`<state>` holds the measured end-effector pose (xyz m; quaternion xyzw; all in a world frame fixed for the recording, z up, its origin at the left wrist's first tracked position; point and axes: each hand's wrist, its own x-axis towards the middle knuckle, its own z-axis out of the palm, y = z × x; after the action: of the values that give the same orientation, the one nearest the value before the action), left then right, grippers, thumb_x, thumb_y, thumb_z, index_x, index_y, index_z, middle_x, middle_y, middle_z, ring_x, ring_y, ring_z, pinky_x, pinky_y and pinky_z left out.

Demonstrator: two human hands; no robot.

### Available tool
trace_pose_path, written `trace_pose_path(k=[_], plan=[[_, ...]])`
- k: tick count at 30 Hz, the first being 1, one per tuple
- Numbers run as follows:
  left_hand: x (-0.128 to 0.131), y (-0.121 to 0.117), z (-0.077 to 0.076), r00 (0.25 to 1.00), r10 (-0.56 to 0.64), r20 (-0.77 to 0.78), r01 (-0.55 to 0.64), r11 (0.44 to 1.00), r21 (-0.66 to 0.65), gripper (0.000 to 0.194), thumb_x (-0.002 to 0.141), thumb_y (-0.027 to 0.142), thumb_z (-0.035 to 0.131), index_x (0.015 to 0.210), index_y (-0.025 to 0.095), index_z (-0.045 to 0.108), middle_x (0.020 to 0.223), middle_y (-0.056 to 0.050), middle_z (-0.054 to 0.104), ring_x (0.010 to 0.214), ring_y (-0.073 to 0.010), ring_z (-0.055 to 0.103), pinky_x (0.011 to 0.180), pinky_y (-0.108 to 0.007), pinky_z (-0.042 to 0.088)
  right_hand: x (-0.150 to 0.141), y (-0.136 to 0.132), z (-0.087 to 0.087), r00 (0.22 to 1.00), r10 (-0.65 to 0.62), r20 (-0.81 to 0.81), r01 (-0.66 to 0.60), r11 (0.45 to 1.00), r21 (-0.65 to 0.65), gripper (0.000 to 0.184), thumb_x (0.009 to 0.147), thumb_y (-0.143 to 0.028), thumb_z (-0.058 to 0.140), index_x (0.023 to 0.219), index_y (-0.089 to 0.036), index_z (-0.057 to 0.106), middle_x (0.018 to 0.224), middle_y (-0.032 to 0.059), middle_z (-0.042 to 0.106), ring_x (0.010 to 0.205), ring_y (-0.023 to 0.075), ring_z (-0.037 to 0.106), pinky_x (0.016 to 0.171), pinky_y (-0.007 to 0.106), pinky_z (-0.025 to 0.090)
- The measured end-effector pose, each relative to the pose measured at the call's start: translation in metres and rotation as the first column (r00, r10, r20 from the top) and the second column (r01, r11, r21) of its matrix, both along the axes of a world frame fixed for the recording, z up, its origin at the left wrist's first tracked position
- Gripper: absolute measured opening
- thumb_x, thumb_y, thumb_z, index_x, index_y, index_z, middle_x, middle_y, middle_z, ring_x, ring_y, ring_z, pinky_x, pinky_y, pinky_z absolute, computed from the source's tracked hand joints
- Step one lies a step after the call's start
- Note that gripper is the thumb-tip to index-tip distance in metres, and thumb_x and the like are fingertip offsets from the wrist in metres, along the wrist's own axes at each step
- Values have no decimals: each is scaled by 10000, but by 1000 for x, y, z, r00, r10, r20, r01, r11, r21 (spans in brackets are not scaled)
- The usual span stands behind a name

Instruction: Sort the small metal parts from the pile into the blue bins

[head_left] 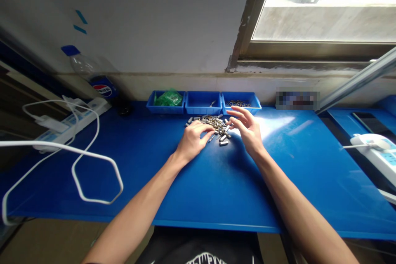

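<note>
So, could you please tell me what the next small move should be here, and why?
I would probably lower the right hand to the metal piece at the near edge of the pile. That piece lies slightly apart and looks easy to grasp, the right hand's fingers look spread and empty, and the left hand is at the pile's left side.

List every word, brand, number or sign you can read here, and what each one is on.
None reads clearly.
Bottle label: round red, white and blue emblem; lettering too blurred.
Black shirt: white letters, cut off, unreadable.
Pixelated patch by the wall: nothing legible.
Power strips, left and right: no print legible.
</note>
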<state>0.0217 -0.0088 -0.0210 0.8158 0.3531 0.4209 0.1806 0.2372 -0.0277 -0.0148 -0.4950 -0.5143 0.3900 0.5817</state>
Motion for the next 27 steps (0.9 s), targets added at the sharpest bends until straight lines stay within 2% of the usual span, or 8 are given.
trace_pose_path(k=[3, 7, 12, 15, 19, 24, 27], plan=[[0, -1, 3, 984, 80, 159, -68, 995, -77, 114, 874, 201, 804, 984, 214, 777, 933, -26, 809, 841, -189, 757, 822, -336, 618, -1, -1, 2, 999, 41, 11, -41, 999, -24, 443, 892, -488, 757, 1269, -268, 682, 1145, 81, 787, 849, 220, 744, 784, 381, 606], [-1, -2, 6, 964, 108, 242, -71, 985, -157, 195, 840, 201, 831, 1025, 209, 770, 934, -17, 814, 834, -180, 778, 829, -319, 626, -4, -3, 3, 992, 125, 14, -124, 990, -74, 412, 867, -475, 792, 1206, -254, 714, 977, 48, 803, 800, 204, 735, 792, 371, 609], [-1, -2, 7, 955, 103, 279, -51, 980, -190, 214, 827, 203, 841, 1029, 200, 769, 941, -25, 819, 846, -187, 792, 838, -317, 640, -7, -6, 4, 965, 262, -24, -263, 957, -124, 410, 835, -454, 835, 1184, -255, 750, 999, 57, 816, 878, 221, 763, 818, 366, 612], [2, -3, 6, 952, 69, 297, -8, 980, -200, 209, 832, 205, 841, 1027, 194, 765, 948, -29, 822, 851, -187, 802, 837, -306, 651, -10, -6, 5, 956, 288, -56, -293, 944, -152, 391, 783, -479, 871, 1088, -243, 803, 1028, 74, 820, 898, 242, 771, 807, 374, 619], [4, -5, 3, 956, 46, 288, 8, 983, -185, 211, 828, 199, 844, 1025, 202, 766, 962, -28, 825, 864, -197, 807, 834, -313, 666, -12, -6, 6, 962, 267, -52, -272, 946, -177, 331, 732, -497, 895, 915, -227, 841, 902, 61, 814, 735, 206, 727, 690, 343, 594], [5, -6, 2, 968, 36, 247, -4, 992, -128, 178, 858, 218, 824, 1026, 207, 763, 968, -31, 818, 846, -188, 794, 822, -314, 657, -11, -6, 10, 957, 288, -29, -288, 936, -203, 342, 729, -503, 897, 908, -218, 844, 776, 42, 782, 645, 180, 672, 653, 336, 564], [2, -4, 3, 990, 50, 134, -38, 995, -88, 283, 832, 247, 854, 1092, 219, 746, 994, -36, 804, 890, -204, 765, 837, -343, 635, -10, -5, 8, 972, 236, 4, -231, 955, -186, 371, 739, -531, 882, 917, -210, 834, 787, 48, 785, 663, 198, 688, 670, 355, 581]])
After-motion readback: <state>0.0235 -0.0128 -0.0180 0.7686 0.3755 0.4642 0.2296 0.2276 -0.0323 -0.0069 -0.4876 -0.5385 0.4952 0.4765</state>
